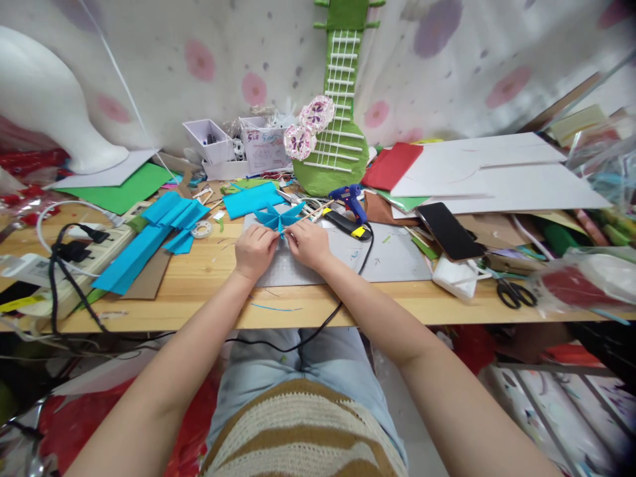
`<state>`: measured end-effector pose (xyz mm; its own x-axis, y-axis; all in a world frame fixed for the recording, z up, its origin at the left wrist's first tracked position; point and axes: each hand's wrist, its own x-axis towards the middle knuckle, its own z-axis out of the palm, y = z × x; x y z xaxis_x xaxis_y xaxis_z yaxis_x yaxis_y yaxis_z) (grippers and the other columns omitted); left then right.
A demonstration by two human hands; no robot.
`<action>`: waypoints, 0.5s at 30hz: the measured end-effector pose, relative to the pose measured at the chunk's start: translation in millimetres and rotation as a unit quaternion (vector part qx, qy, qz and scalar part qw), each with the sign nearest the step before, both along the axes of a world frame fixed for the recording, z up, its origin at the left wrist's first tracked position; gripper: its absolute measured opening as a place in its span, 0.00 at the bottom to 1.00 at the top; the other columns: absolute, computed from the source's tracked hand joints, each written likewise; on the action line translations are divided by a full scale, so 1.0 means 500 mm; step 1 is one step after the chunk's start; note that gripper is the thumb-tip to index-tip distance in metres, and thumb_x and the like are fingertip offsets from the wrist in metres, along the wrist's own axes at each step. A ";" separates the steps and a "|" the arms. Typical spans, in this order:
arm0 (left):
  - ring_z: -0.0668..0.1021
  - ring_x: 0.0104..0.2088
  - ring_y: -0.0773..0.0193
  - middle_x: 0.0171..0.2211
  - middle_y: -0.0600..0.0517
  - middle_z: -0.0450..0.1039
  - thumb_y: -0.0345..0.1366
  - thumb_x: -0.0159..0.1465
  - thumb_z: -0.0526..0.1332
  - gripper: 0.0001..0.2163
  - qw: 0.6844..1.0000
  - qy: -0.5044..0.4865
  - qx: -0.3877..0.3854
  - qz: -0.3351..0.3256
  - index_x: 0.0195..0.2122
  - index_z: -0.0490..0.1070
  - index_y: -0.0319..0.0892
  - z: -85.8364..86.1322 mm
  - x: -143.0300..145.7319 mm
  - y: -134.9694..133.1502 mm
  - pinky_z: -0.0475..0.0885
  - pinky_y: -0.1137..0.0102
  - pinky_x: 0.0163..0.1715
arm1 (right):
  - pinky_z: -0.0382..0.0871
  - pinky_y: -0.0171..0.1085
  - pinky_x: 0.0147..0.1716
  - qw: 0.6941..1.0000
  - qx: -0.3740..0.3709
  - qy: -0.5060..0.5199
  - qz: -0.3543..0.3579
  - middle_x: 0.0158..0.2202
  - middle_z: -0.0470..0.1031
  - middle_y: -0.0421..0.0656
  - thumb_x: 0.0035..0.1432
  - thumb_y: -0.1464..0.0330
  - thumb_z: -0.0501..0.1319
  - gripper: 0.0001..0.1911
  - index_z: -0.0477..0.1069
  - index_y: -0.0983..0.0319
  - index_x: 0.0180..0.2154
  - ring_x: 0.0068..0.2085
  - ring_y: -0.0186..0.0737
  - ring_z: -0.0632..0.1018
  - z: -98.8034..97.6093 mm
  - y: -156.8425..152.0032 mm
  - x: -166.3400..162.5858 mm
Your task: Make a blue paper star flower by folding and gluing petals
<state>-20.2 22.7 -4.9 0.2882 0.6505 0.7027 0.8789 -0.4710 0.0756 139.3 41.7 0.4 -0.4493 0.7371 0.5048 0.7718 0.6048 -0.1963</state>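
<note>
A folded blue paper piece (pixel 278 217), shaped like a star or bow, lies on a grey cutting mat (pixel 392 255) on the wooden table (pixel 209 268). My left hand (pixel 255 250) and my right hand (pixel 309 243) meet at its near edge. The fingers of both hands are curled and pinch the paper between them. More pleated blue paper (pixel 149 238) lies to the left, and a flat blue sheet (pixel 251 199) sits just behind the folded piece.
A blue glue gun (pixel 349 199) with a black cord rests right of my hands. A black phone (pixel 450 230), scissors (pixel 514 291), a power strip (pixel 79 255), a green paper guitar (pixel 338 132), white boards (pixel 497 175) and small white boxes (pixel 233 146) crowd the table.
</note>
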 end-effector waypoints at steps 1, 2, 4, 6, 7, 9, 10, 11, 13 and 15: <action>0.73 0.33 0.60 0.28 0.48 0.75 0.38 0.64 0.52 0.13 1.000 0.002 -0.001 -0.002 0.26 0.71 0.44 -0.001 0.001 0.000 0.65 0.65 0.32 | 0.58 0.38 0.37 1.000 0.001 0.000 -0.004 0.35 0.74 0.48 0.62 0.66 0.49 0.14 0.72 0.63 0.35 0.40 0.43 0.70 0.002 0.000 0.001; 0.73 0.33 0.60 0.28 0.48 0.75 0.38 0.64 0.52 0.13 1.000 0.004 0.000 -0.003 0.26 0.71 0.44 -0.002 0.001 -0.001 0.65 0.65 0.32 | 0.58 0.38 0.37 1.000 0.000 0.000 -0.005 0.35 0.74 0.48 0.62 0.66 0.49 0.14 0.72 0.63 0.35 0.40 0.43 0.70 0.003 -0.001 0.002; 0.73 0.32 0.60 0.27 0.48 0.75 0.38 0.63 0.52 0.13 1.000 0.006 0.004 -0.001 0.25 0.71 0.44 -0.003 0.002 -0.001 0.65 0.65 0.32 | 0.57 0.37 0.37 1.000 -0.001 -0.002 0.001 0.36 0.74 0.48 0.63 0.65 0.49 0.14 0.71 0.63 0.37 0.39 0.42 0.71 0.007 -0.001 0.005; 0.73 0.32 0.60 0.27 0.48 0.74 0.38 0.63 0.53 0.13 1.000 0.001 0.004 0.003 0.25 0.71 0.44 -0.004 0.002 -0.002 0.65 0.65 0.32 | 0.58 0.37 0.36 1.000 -0.002 -0.002 0.010 0.37 0.74 0.47 0.62 0.64 0.49 0.14 0.71 0.62 0.39 0.39 0.41 0.71 0.009 -0.002 0.009; 0.73 0.32 0.59 0.27 0.48 0.74 0.38 0.63 0.53 0.12 1.000 -0.003 0.001 0.003 0.25 0.71 0.44 -0.004 0.001 -0.002 0.65 0.64 0.33 | 0.58 0.36 0.36 1.000 -0.003 -0.001 0.014 0.38 0.74 0.47 0.62 0.64 0.50 0.14 0.71 0.62 0.40 0.39 0.41 0.72 0.008 -0.003 0.010; 0.73 0.33 0.59 0.28 0.47 0.74 0.38 0.63 0.53 0.11 1.000 -0.014 -0.008 0.001 0.26 0.71 0.44 -0.004 0.000 -0.002 0.65 0.64 0.33 | 0.58 0.36 0.35 1.000 -0.007 -0.003 0.016 0.38 0.76 0.45 0.61 0.64 0.51 0.13 0.71 0.62 0.42 0.39 0.40 0.73 0.005 -0.003 0.011; 0.73 0.33 0.59 0.28 0.47 0.74 0.38 0.63 0.53 0.11 1.000 -0.018 -0.013 0.000 0.26 0.71 0.44 -0.005 -0.001 -0.001 0.65 0.63 0.33 | 0.58 0.35 0.34 1.000 -0.011 -0.006 0.013 0.37 0.76 0.45 0.61 0.65 0.51 0.13 0.71 0.61 0.42 0.38 0.40 0.74 0.002 -0.003 0.010; 0.73 0.33 0.58 0.28 0.47 0.74 0.38 0.63 0.53 0.11 1.000 -0.021 -0.015 0.000 0.26 0.71 0.44 -0.005 -0.001 -0.001 0.64 0.63 0.33 | 0.58 0.35 0.33 1.000 -0.016 -0.010 0.008 0.37 0.77 0.44 0.61 0.64 0.51 0.13 0.71 0.61 0.43 0.37 0.40 0.74 0.000 -0.002 0.009; 0.73 0.33 0.58 0.28 0.47 0.74 0.38 0.63 0.54 0.10 1.000 -0.019 -0.014 0.001 0.26 0.71 0.44 -0.005 -0.002 0.000 0.64 0.63 0.33 | 0.58 0.35 0.32 0.999 -0.028 -0.017 -0.006 0.36 0.78 0.43 0.61 0.64 0.51 0.14 0.71 0.60 0.43 0.37 0.40 0.75 -0.004 -0.002 0.006; 0.73 0.33 0.59 0.28 0.48 0.74 0.37 0.62 0.54 0.10 1.000 -0.014 -0.009 0.002 0.26 0.71 0.44 -0.005 -0.003 0.000 0.64 0.63 0.32 | 0.58 0.34 0.32 0.999 -0.034 -0.023 -0.013 0.36 0.78 0.43 0.61 0.64 0.50 0.14 0.71 0.60 0.44 0.37 0.40 0.76 -0.006 -0.002 0.003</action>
<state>-21.5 22.8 -7.5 0.2657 0.6643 0.6986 0.8781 -0.4659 0.1090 140.6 40.9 -2.8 -0.4515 0.7806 0.4321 0.7961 0.5712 -0.1999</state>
